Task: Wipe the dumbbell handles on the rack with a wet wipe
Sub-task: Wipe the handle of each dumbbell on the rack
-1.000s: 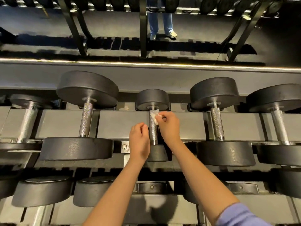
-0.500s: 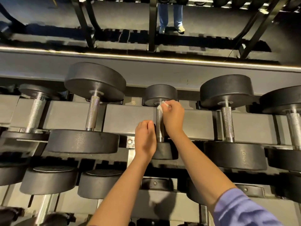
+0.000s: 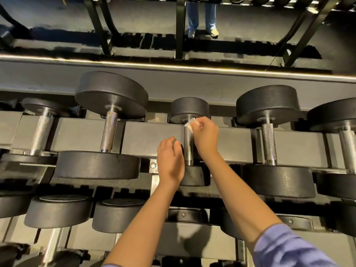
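The right hand (image 3: 205, 135) pinched the wet wipe (image 3: 189, 125) in its grip, rubbing the far end of the handle (image 3: 188, 149). The grip of the left hand (image 3: 169, 160) was unclear. The next move probably called for a stroke nearward.

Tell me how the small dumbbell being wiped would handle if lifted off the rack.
Probably heavy for its size: the small dumbbell has thick dark heads on a metal handle. The knurled handle should grip well, even damp from the wet wipe. Round heads could roll once off the rack.

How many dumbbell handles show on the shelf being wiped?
5: far-left handle, second handle, small centre handle where the right hand holds the wet wipe, fourth handle, far-right handle at the frame edge. More may lie beyond both edges.
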Available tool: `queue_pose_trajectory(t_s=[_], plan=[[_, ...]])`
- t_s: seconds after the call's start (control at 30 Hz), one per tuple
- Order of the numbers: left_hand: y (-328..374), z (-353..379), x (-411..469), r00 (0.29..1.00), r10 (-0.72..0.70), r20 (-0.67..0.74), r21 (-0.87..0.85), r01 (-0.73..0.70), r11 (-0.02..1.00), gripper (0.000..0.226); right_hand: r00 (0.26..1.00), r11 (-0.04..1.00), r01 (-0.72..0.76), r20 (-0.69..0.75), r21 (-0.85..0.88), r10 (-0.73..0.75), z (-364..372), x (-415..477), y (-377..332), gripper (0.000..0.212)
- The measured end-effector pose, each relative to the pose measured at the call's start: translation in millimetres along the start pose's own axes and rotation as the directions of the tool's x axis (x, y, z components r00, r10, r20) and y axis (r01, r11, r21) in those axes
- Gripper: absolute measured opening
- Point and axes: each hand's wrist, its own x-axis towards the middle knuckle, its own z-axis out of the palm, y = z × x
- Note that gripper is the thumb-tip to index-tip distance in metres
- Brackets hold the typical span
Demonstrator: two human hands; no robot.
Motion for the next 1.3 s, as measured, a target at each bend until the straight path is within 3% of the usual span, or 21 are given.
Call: queue_pose_trajectory(t_s=[0.2,0.4,0.53,0.6,0.7,0.77,0.83,0.93,1.03,1.13,1.3], plan=[[0.2,-0.9,-0.5,1.000,-0.003,-0.015,0.032,0.003,0.999,0.036,0.945,0.995,-0.036,0.320,-0.090,0.063,-28.7,-46.1,21.5,0.015],[2.7,-2.6,-4.8,0.998,0.049,-0.050,0.104,-0.044,0.994,0.031,0.978,0.999,-0.050,0.201,-0.015,0.052,-24.7,-29.2,16.6,0.004],[2.6,-4.7,-6.5,0.992,0.112,-0.059,0.141,-0.103,0.985,0.030,0.922,0.989,-0.134,0.359,-0.062,0.147,-32.5,-40.5,30.4,0.022],[3.5,-5.3,-7.4,0.987,0.148,-0.064,0.162,-0.136,0.977,0.027,0.906,0.985,-0.141,0.389,-0.097,0.168,-33.4,-45.9,33.9,0.018],[2.3,-5.5,-8.6,0.979,0.191,-0.073,0.197,-0.174,0.965,0.032,0.940,0.985,-0.156,0.297,-0.068,0.170,-30.6,-47.5,32.1,0.011],[2.7,-5.2,-8.2,0.974,0.215,-0.076,0.245,-0.191,0.951,0.040,0.930,0.982,-0.180,0.314,-0.061,0.190,-31.5,-47.8,30.7,0.006],[3.9,-4.4,-7.0,0.971,0.234,-0.047,0.325,-0.206,0.923,0.040,0.924,0.983,-0.144,0.340,-0.112,0.174,-37.1,-52.1,30.2,0.016],[4.4,-1.9,-7.6,0.968,0.248,0.026,0.438,-0.234,0.868,0.034,0.985,0.991,-0.061,0.152,-0.119,0.079,-52.2,-68.9,28.5,0.012],[-2.4,-1.2,-18.1,0.960,0.265,0.094,0.426,-0.279,0.861,0.033,0.999,0.999,-0.049,-0.006,-0.010,0.049,-66.1,-91.5,38.0,0.010],[-9.9,-1.5,-41.2,0.936,0.331,0.122,0.405,-0.352,0.844,0.034,0.997,0.998,-0.059,-0.051,0.013,0.060,-77.0,-115.0,52.1,0.008],[-23.6,-2.4,-99.7,0.876,0.452,0.170,0.466,-0.476,0.746,0.058,0.993,0.992,-0.106,-0.043,0.066,0.109,-98.3,-163.8,82.0,0.006]])
